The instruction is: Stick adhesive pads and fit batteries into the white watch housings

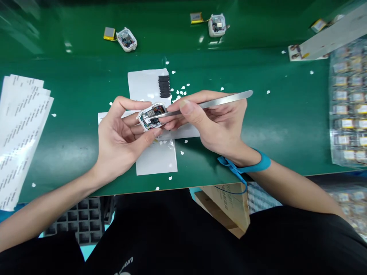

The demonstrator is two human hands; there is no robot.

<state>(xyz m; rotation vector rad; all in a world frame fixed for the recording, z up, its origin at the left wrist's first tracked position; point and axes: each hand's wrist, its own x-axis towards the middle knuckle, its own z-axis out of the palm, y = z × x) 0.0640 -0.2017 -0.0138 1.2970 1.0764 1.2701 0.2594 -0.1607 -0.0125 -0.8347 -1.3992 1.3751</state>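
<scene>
Cradling a small, open white plastic device housing (146,118) in the left hand (122,143), fingers curled around its edges, just above a paper sheet (156,160) on the green desk (69,160). Right hand (213,124) pinches steel tweezers (223,101), reaching toward the exposed circuit board (153,114). Feels light but fragile, so I'd hold the stiff plastic rim, not the board.
</scene>
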